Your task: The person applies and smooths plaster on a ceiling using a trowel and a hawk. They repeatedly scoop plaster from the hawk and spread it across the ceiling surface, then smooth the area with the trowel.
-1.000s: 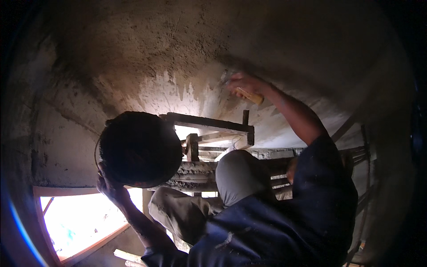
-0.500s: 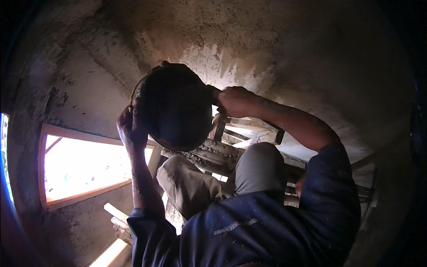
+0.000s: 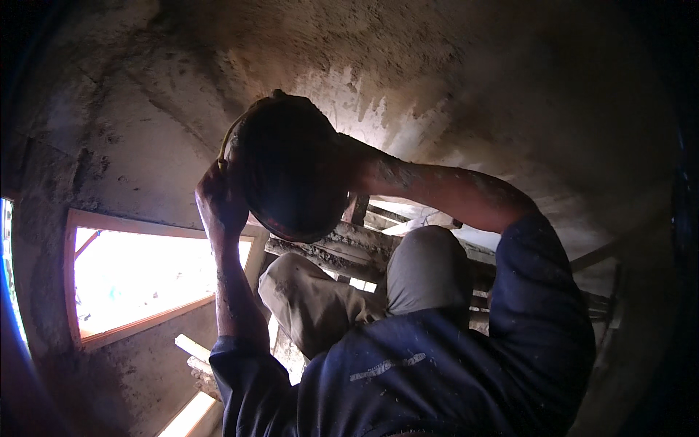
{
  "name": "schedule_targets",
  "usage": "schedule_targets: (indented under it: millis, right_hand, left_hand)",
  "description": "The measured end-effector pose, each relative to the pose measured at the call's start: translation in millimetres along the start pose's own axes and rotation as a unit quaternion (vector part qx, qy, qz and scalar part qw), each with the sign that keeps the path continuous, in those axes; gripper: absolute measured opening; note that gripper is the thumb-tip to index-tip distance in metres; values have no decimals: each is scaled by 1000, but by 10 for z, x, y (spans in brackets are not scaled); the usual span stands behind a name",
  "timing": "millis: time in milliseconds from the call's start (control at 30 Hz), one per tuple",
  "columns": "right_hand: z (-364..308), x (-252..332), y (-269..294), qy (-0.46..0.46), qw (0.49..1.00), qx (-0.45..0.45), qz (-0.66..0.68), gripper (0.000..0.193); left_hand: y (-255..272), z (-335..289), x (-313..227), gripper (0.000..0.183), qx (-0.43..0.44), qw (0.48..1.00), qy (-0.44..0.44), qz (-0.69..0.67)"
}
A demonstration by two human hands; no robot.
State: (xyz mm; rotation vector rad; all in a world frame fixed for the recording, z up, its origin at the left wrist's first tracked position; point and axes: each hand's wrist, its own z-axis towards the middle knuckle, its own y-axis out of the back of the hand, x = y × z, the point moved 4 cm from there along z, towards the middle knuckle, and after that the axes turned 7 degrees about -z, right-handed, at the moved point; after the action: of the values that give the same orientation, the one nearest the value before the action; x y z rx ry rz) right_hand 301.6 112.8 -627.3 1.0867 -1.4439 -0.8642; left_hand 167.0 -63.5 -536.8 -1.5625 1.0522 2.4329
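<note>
A dark round bucket (image 3: 287, 171) with a thin yellowish handle (image 3: 231, 138) is raised in front of me, its open side facing me. Its inside lies in deep shadow, so I cannot see what it contains. My left hand (image 3: 222, 204) grips the bucket's left side at the lower end of the handle. My right hand (image 3: 344, 162) reaches into the mouth of the bucket from the right. Its fingers are lost in the shadow, and whether they hold anything is hidden. Grey smears of mud or mortar mark my right forearm.
A bright wood-framed window opening (image 3: 153, 280) is on the left. Rough, partly wet plaster (image 3: 364, 109) covers the wall ahead. Below my bent knees (image 3: 428, 266) run rough wooden poles (image 3: 342, 251) with gaps between them. Pale timber (image 3: 193, 415) lies at lower left.
My right hand has moved from the bucket's right rim leftward into its mouth. The bucket has tilted and risen slightly; the left hand keeps its hold.
</note>
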Motion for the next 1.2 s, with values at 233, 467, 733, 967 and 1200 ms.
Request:
schedule_targets:
  millis: [233, 467, 733, 967, 1200]
  right_hand:
    - [-70, 156, -200, -10, 1000, 19, 11, 30]
    - [-56, 130, -181, -8, 998, -25, -53, 29]
    - [139, 163, -511, 83, 997, -3, -5, 28]
    - [-201, -378, -538, 65, 995, -45, -63, 27]
    - [-841, -207, 120, -78, 997, 17, 22, 30]
  left_hand:
    - [-65, -30, -161, 19, 22, 998, -26, 48]
    - [-117, -57, -281, 20, 64, 993, -59, 77]
    - [-149, 37, -177, 29, 32, 996, -13, 79]
    - [-81, 92, 7, 44, -3, 998, -39, -42]
    - [23, 26, 141, 45, -46, 988, -52, -137]
